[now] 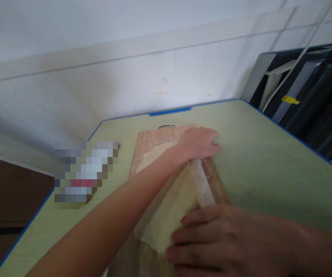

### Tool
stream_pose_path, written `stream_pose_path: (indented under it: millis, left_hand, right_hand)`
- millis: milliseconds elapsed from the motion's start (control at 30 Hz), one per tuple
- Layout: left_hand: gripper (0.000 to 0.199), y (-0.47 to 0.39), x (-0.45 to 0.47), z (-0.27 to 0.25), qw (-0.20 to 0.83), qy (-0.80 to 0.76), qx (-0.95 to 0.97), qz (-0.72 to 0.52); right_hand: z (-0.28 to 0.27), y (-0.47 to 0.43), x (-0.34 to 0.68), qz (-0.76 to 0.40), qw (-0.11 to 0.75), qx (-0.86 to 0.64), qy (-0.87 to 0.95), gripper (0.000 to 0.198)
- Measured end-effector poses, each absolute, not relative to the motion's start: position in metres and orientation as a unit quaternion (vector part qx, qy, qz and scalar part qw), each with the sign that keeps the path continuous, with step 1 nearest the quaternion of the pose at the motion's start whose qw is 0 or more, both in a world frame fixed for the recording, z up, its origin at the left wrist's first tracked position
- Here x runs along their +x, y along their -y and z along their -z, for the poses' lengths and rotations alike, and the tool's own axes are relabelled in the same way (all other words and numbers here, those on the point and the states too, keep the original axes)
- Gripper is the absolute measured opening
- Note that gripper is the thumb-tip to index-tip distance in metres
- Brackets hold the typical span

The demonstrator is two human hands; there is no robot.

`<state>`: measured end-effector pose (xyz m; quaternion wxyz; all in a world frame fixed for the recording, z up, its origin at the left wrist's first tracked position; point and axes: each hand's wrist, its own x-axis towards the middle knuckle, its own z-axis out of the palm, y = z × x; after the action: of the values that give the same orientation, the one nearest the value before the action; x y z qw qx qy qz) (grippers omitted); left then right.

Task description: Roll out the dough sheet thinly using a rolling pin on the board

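Note:
A wooden cutting board [154, 135] with a wire handle lies on the table, dusted with what looks like flour. A thin, pale yellowish sheet of dough [168, 215] lies slantwise on it, its edges blurred. Along the sheet's right side runs a flat whitish strip [203, 184]; I cannot make out what it is. My left hand [199, 142] reaches across the far end of the board, fingers apart and pointing right, its palm side hidden. Nearer to me, my right hand [212, 238] rests with outstretched fingers on the sheet's near right part.
A pale green table [270, 165] with a blue edge stands against a white wall [143, 77]. Left of the board lies a pixelated, whitish object [92, 165]. Dark flat panels [313, 92] and a cable lean beyond the right edge.

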<state>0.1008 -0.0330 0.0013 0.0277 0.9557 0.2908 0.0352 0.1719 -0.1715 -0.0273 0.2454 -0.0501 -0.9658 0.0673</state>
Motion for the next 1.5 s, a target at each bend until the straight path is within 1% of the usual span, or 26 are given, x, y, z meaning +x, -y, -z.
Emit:
stream_pose_path:
  millis: [167, 233, 333, 467, 567, 667, 800, 933, 1033, 1067, 1133, 1200, 1267, 1333, 1400, 1500]
  left_hand:
    - [0.044, 0.031, 0.038, 0.004, 0.034, -0.291, 0.953, -0.084]
    - [0.047, 0.033, 0.028, 0.006, 0.041, -0.297, 0.948, -0.103]
    - [0.047, 0.035, 0.035, 0.007, 0.049, -0.321, 0.940, -0.106]
    - [0.048, 0.034, 0.066, 0.006, 0.084, -0.344, 0.931, -0.094]
    - [0.047, 0.035, 0.087, 0.004, 0.102, -0.342, 0.930, -0.089]
    - [0.046, 0.040, 0.106, 0.003, 0.099, -0.331, 0.935, -0.085]
    - [0.051, 0.051, 0.130, 0.002, 0.101, -0.301, 0.946, -0.067]
    - [0.051, 0.050, 0.134, 0.003, 0.100, -0.282, 0.952, -0.059]
    - [0.043, 0.042, 0.116, 0.005, 0.091, -0.295, 0.949, -0.056]
    - [0.042, 0.039, 0.105, 0.005, 0.088, -0.305, 0.947, -0.055]
    - [0.043, 0.035, 0.081, 0.006, 0.090, -0.333, 0.937, -0.057]
    - [0.043, 0.035, 0.057, 0.006, 0.114, -0.350, 0.928, -0.062]
    - [0.045, 0.036, 0.041, 0.007, 0.139, -0.359, 0.920, -0.070]
    - [0.047, 0.038, 0.037, 0.009, 0.139, -0.379, 0.912, -0.073]
    - [0.045, 0.037, 0.047, 0.012, 0.108, -0.396, 0.909, -0.071]
    - [0.041, 0.033, 0.077, 0.015, 0.053, -0.364, 0.928, -0.065]
  right_hand:
    - [0.025, 0.174, 0.171, -0.147, 0.238, -0.065, 0.958, 0.057]
    - [0.024, 0.174, 0.169, -0.175, 0.217, -0.059, 0.958, 0.054]
    - [0.024, 0.172, 0.168, -0.188, 0.183, -0.052, 0.963, 0.049]
    - [0.023, 0.170, 0.167, -0.178, 0.183, -0.038, 0.966, 0.049]
    - [0.017, 0.172, 0.168, -0.184, 0.158, -0.053, 0.969, 0.044]
    - [0.006, 0.173, 0.168, -0.209, 0.103, -0.085, 0.969, 0.043]
    - [-0.011, 0.169, 0.163, -0.247, 0.007, -0.089, 0.965, 0.044]
    - [-0.022, 0.165, 0.160, -0.240, -0.028, -0.090, 0.966, 0.044]
    - [-0.018, 0.166, 0.163, -0.215, -0.009, -0.086, 0.973, 0.042]
    - [-0.012, 0.168, 0.165, -0.203, 0.017, -0.085, 0.975, 0.041]
    - [0.003, 0.172, 0.169, -0.174, 0.096, -0.090, 0.976, 0.042]
    - [0.020, 0.176, 0.172, -0.147, 0.178, -0.092, 0.969, 0.045]
    - [0.032, 0.179, 0.172, -0.130, 0.224, -0.088, 0.962, 0.047]
    - [0.038, 0.180, 0.172, -0.119, 0.240, -0.078, 0.960, 0.048]
    - [0.039, 0.179, 0.170, -0.101, 0.246, -0.075, 0.961, 0.047]
    - [0.037, 0.177, 0.169, -0.065, 0.255, -0.074, 0.962, 0.042]
